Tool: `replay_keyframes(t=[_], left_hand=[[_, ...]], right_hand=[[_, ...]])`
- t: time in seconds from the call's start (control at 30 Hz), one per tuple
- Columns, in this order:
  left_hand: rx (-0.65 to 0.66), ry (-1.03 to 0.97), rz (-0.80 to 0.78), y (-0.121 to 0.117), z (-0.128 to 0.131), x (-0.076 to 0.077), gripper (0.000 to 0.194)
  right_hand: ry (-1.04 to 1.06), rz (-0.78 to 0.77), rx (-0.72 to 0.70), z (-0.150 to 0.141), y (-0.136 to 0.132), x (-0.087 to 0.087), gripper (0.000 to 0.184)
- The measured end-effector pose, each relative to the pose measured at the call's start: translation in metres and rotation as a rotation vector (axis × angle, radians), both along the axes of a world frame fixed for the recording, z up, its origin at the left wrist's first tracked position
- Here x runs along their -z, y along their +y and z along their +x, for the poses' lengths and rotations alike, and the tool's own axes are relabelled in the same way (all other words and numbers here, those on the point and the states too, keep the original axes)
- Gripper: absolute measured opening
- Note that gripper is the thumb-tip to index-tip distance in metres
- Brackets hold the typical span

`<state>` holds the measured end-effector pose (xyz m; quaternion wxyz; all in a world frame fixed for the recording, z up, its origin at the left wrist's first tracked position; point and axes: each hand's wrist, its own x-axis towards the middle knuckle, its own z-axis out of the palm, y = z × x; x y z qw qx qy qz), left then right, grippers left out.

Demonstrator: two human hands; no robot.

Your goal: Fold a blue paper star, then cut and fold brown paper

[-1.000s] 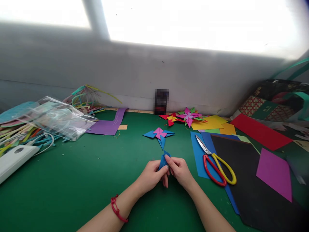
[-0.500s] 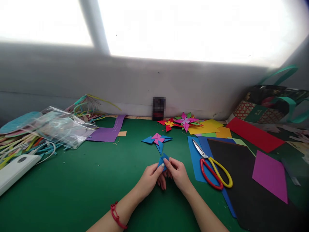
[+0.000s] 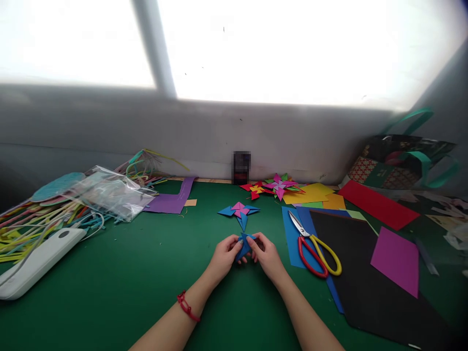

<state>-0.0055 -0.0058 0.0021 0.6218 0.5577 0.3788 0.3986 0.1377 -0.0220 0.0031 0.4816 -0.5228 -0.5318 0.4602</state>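
Between my two hands is a small folded piece of blue paper (image 3: 244, 247), pointed at its corners. My left hand (image 3: 224, 254) pinches its left side, thumb on top. On the right side, my right hand (image 3: 266, 256) grips it the same way, with the thumb pressed on the blue surface. Some fingertips curl beneath the paper and are partly hidden. Just beyond my hands, a blue and pink origami star (image 3: 240, 210) lies flat on the green tabletop (image 3: 153, 273).
Scissors (image 3: 305, 234) with red and yellow handles lie on blue and black sheets (image 3: 351, 263) at right. Finished paper stars (image 3: 280, 186) and yellow paper (image 3: 309, 193) are behind. A white power strip (image 3: 46, 263), pipe cleaners and a plastic bag (image 3: 117, 192) occupy the left.
The blue paper has turned in my fingers and shows a wider, more spread shape. Both thumbs have shifted on it. The whole view has tilted slightly.
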Motion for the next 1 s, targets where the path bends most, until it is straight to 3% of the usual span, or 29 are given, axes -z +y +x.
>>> replay_keyframes(t=[0.1, 0.27, 0.43, 0.6, 0.7, 0.83, 0.93, 1.0], left_hand=[[0.034, 0.01, -0.006, -0.002, 0.001, -0.001, 0.026], [0.04, -0.005, -0.017, -0.004, 0.006, -0.001, 0.026], [0.062, -0.048, -0.025, -0.003, 0.004, 0.0, 0.024], [0.001, -0.091, -0.024, -0.002, 0.002, -0.003, 0.024], [-0.031, -0.072, -0.037, 0.0, 0.005, -0.003, 0.029], [-0.031, 0.012, -0.066, 0.003, 0.008, -0.003, 0.043], [-0.06, 0.136, -0.022, 0.011, 0.011, -0.004, 0.038], [-0.151, 0.192, 0.038, 0.02, 0.012, -0.007, 0.033]], right_hand=[[-0.008, 0.035, -0.05, 0.003, -0.003, 0.0, 0.03], [-0.047, 0.088, 0.016, 0.005, -0.006, 0.004, 0.026], [-0.016, 0.052, -0.04, 0.005, -0.003, 0.005, 0.026], [0.065, 0.015, -0.105, 0.003, -0.002, 0.002, 0.021], [0.178, 0.014, -0.13, 0.006, -0.001, 0.002, 0.018], [0.464, 0.017, 0.038, 0.017, 0.003, 0.004, 0.017], [0.663, -0.023, 0.126, 0.024, 0.007, 0.006, 0.02], [0.775, -0.052, 0.185, 0.027, 0.009, 0.006, 0.024]])
